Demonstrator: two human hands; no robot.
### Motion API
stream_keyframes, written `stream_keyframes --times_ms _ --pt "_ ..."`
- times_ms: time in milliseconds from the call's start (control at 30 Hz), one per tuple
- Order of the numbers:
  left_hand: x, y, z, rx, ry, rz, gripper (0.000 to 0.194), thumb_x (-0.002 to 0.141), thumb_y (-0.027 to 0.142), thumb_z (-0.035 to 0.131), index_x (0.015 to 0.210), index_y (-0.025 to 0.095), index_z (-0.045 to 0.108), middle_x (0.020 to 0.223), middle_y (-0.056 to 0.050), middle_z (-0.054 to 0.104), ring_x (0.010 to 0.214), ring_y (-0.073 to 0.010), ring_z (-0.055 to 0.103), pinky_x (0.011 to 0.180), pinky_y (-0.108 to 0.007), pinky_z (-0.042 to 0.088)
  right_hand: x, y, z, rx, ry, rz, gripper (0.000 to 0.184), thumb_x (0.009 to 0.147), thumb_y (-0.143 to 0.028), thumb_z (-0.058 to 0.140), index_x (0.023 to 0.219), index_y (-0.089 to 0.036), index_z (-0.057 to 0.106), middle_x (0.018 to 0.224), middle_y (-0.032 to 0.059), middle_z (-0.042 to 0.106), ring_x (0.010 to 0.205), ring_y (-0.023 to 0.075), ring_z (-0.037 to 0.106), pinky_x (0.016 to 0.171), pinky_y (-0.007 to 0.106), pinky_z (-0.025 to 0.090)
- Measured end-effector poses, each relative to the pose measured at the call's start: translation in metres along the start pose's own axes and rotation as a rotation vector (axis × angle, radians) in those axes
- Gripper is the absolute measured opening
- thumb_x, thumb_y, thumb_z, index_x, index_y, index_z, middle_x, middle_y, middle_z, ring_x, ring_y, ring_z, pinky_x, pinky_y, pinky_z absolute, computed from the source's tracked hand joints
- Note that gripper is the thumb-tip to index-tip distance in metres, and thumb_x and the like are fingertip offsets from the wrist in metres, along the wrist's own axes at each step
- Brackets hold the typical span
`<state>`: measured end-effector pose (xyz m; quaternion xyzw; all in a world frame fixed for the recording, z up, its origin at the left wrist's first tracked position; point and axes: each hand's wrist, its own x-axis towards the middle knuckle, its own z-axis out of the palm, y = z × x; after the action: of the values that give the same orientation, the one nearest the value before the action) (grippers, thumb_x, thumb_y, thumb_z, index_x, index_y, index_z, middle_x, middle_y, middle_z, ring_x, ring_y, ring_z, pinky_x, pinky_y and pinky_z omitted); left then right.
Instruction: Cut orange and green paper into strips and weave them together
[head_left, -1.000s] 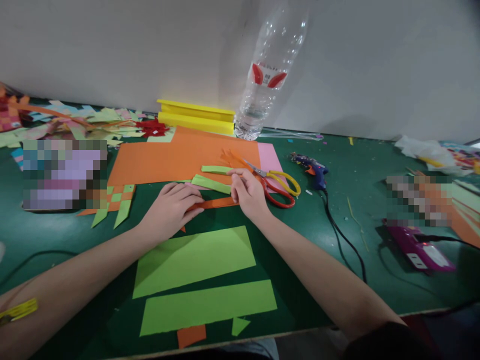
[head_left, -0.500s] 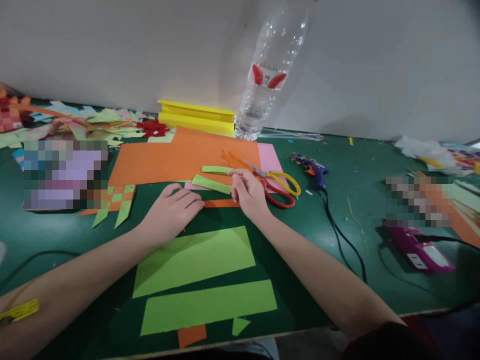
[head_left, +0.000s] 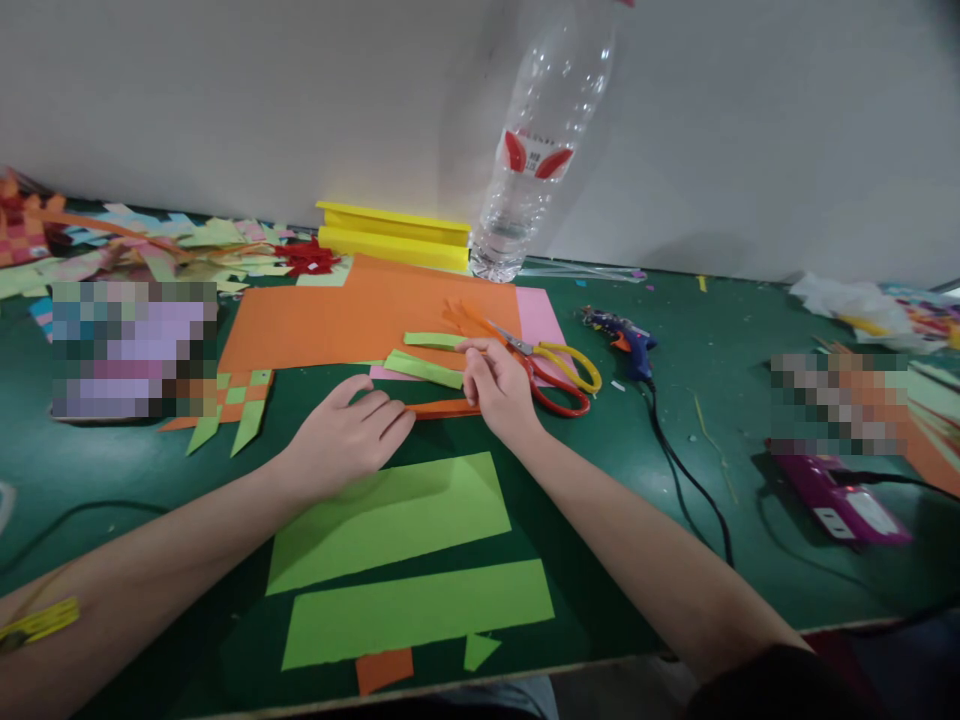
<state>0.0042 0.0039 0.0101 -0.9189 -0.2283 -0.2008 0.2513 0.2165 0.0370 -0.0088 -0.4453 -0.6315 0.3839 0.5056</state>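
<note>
An orange paper strip (head_left: 448, 409) runs between my two hands above the green tabletop. My left hand (head_left: 360, 425) has curled fingers at the strip's left end, with the fingertips partly hidden. At the strip's right end my right hand (head_left: 495, 385) is closed in a pinch. Folded green paper strips (head_left: 427, 367) lie just behind, close to my right fingers. Scissors (head_left: 566, 370) with red and yellow handles rest right beside that hand. In front of my hands lie two green paper pieces, a wider one (head_left: 420, 510) and a narrower one (head_left: 420, 610).
Large orange paper (head_left: 300, 320) covers pink paper (head_left: 536, 310) behind my hands. A clear bottle (head_left: 517, 200) stands by a folded yellow piece (head_left: 394, 245). To the right is a glue gun (head_left: 630, 343) with a trailing cord. A woven paper piece (head_left: 240, 405) sits left.
My left hand has shifted slightly right and down along the orange strip, its fingers somewhat repositioned. My right hand stays nearly still.
</note>
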Motion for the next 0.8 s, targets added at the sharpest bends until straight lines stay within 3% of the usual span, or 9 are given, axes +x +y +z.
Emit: stream_keyframes --times_ms 333,467,633,800 --pt "-0.0011 -0.0001 -0.0007 -0.012 0.045 -0.035 0.026 0.092 0.002 0.043 0.094 0.011 0.067 0.085 -0.008 0.072 0.074 -0.0185 0.062 0.079 -0.038 0.040 -0.0016 -0.0022 -0.0003 -0.105 -0.047 -0.063 0.017 0.092 -0.035 0.049 0.096 -0.020 0.055 0.056 -0.0068 0.046 0.047 0.0088 0.045 0.049 0.024 0.037" --pt "-0.0017 0.0004 -0.0002 -0.018 0.055 -0.068 0.025 0.093 0.004 0.043 0.096 0.012 0.066 0.089 -0.008 0.072 0.074 -0.0182 0.063 0.079 -0.037 0.040 -0.0050 -0.0048 -0.0008 -0.253 -0.132 -0.199 0.016 0.088 -0.032 0.055 0.097 -0.019 0.056 0.060 -0.0051 0.052 0.051 0.0096 0.048 0.053 0.024 0.039" --pt "-0.0030 0.0010 0.0017 -0.035 0.061 -0.105 0.025 0.094 0.007 0.042 0.090 0.015 0.066 0.093 -0.006 0.072 0.075 -0.0177 0.062 0.080 -0.036 0.040 -0.0094 -0.0058 0.0012 -0.459 -0.221 -0.412 0.022 0.084 -0.036 0.058 0.097 -0.019 0.058 0.057 -0.0062 0.049 0.048 0.0089 0.044 0.051 0.023 0.036" --pt "-0.0067 -0.0004 0.0058 -0.095 0.035 -0.140 0.022 0.094 0.009 0.046 0.089 0.016 0.066 0.097 -0.006 0.072 0.080 -0.0190 0.064 0.084 -0.038 0.040 -0.0097 -0.0064 0.0040 -0.550 -0.255 -0.577 0.015 0.084 -0.035 0.058 0.080 -0.022 0.055 0.058 -0.0037 0.051 0.052 0.0116 0.046 0.054 0.026 0.035"
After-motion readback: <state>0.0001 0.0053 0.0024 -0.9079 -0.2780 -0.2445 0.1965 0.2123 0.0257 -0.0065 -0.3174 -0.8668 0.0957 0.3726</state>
